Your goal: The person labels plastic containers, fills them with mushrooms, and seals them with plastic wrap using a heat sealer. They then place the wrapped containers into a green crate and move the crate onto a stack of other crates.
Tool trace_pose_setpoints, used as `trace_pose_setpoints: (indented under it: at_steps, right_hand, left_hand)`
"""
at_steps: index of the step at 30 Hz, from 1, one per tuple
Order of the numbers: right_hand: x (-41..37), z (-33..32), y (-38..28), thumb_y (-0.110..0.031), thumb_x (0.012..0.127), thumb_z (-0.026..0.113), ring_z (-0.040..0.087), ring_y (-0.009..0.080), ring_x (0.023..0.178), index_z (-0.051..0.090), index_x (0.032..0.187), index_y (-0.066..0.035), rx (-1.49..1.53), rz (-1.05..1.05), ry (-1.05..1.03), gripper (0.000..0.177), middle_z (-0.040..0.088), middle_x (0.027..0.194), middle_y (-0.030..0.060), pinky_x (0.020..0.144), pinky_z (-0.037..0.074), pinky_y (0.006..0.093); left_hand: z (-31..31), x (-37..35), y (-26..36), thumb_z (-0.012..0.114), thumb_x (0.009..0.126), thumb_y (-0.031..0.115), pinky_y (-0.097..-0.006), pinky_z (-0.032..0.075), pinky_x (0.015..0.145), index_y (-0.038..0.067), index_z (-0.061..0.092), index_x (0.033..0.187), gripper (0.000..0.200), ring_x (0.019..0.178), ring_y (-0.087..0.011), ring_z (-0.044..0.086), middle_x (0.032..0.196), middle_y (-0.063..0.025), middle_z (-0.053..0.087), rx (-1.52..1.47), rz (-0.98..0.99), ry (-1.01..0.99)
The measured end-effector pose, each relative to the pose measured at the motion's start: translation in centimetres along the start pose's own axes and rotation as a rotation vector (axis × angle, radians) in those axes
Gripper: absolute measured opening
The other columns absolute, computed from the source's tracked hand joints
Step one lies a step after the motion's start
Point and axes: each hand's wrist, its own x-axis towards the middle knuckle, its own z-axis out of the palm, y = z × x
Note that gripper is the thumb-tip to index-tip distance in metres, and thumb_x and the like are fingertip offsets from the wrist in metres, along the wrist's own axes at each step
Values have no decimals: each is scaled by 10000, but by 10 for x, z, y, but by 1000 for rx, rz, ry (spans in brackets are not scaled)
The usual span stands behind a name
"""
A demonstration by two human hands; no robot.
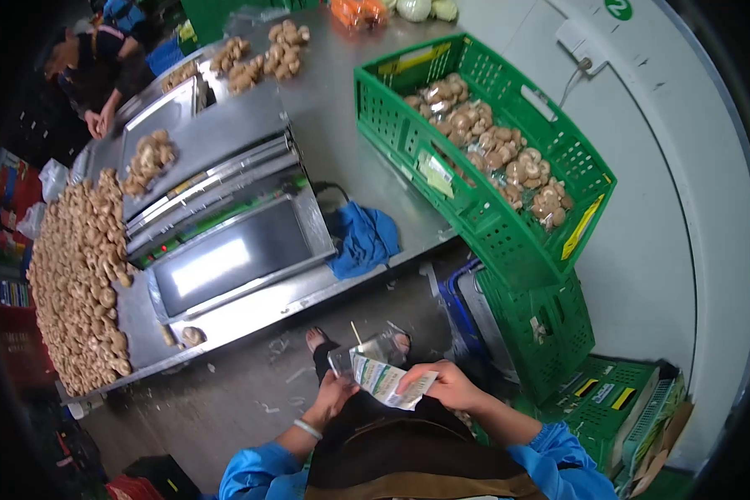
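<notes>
My left hand [335,395] is closed on the edge of a clear plastic tray [375,346], low in front of my apron. My right hand [442,383] pinches a sheet of printed labels [385,380], which overlaps the tray's near side. A thin pale strip [356,332] sticks up beside the tray. Beyond my hands, on the steel table [267,312], are a weighing and wrapping machine [225,258] and a blue cloth [363,240].
Loose mushrooms [79,283] are heaped on the table's left. A green crate [492,225] with packed mushrooms [504,154] stands at the right, above more green crates [604,400]. Across the table, a co-worker's hands [100,123] are near the machine. Carrots [358,12] lie at the far edge.
</notes>
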Motion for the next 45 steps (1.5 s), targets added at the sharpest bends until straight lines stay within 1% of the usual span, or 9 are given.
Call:
trace_pose_setpoints:
  at_steps: [3, 7, 11, 15, 18, 30, 35, 41, 45]
  right_hand:
    - [-21, -28, 34, -464, 927, 367, 640, 178, 849, 683, 960, 26, 45, 187, 0, 584, 686, 936, 116, 796, 476, 287]
    - [-33, -53, 72, -445, 957, 417, 646, 152, 827, 697, 952, 9, 297, 270, 46, 534, 696, 915, 106, 774, 488, 277]
    - [-26, -67, 89, -121, 845, 677, 668, 149, 871, 700, 937, -37, -130, 362, -15, 126, 709, 915, 68, 801, 499, 280]
    - [-9, -79, 105, -111, 849, 666, 662, 227, 942, 639, 1045, -71, -247, 410, -78, 202, 682, 1014, 86, 820, 506, 323]
    - [0, -88, 128, -111, 853, 597, 644, 325, 839, 549, 1139, -97, -497, 366, -56, 291, 644, 895, 144, 708, 518, 385]
    - [68, -96, 182, -193, 778, 573, 569, 168, 714, 607, 1060, -160, -1246, -69, -59, 286, 555, 776, 11, 637, 462, 301]
    - [111, -93, 251, -190, 795, 542, 618, 196, 742, 565, 1168, -142, -1406, -137, -248, 376, 584, 790, 36, 624, 513, 320]
    - [97, -71, 210, -184, 802, 548, 611, 172, 661, 587, 974, -146, -1460, -157, -163, 181, 553, 666, 13, 588, 491, 301]
    - [63, -75, 127, -174, 772, 568, 609, 168, 578, 537, 815, -144, -1453, -269, -97, 61, 529, 592, 2, 541, 483, 304]
  left_hand:
    - [5, 47, -45, 457, 864, -45, -351, 537, 720, 101, 482, 1151, 323, 927, -210, 597, 1079, -64, 583, -118, -20, 28]
    - [-6, 127, -103, 482, 830, -45, -362, 518, 696, 101, 481, 1158, 359, 879, -214, 589, 1045, -62, 579, -227, 14, 159]
    - [-31, 190, -121, 557, 824, 60, -421, 487, 761, 43, 640, 930, 135, 881, -335, 597, 890, -182, 644, 1652, 605, 69]
    - [-50, 265, -157, 593, 830, 198, -448, 463, 824, 37, 666, 939, 208, 873, -391, 610, 911, -193, 667, 1542, 583, 203]
    - [-15, 306, -134, 282, 947, 569, -444, 467, 905, 41, 622, 1149, 659, 1042, -390, 598, 1068, -208, 651, 1583, 132, 130]
    - [-16, 441, -189, 396, 881, 365, -405, 488, 798, 27, 626, 1103, 465, 896, -329, 625, 1000, -178, 658, 1490, 75, 276]
    - [-8, 431, -185, 479, 851, 249, -383, 501, 738, 18, 635, 1066, 352, 816, -298, 642, 955, -160, 667, 1306, 121, 243]
    - [42, 303, -115, 578, 814, 111, -357, 518, 666, 8, 645, 1022, 241, 719, -260, 661, 901, -139, 678, 781, 226, 50]
    - [116, 127, 18, 588, 773, -38, -337, 522, 716, 9, 670, 958, 207, 796, -278, 665, 881, -125, 675, 1109, 755, -231]
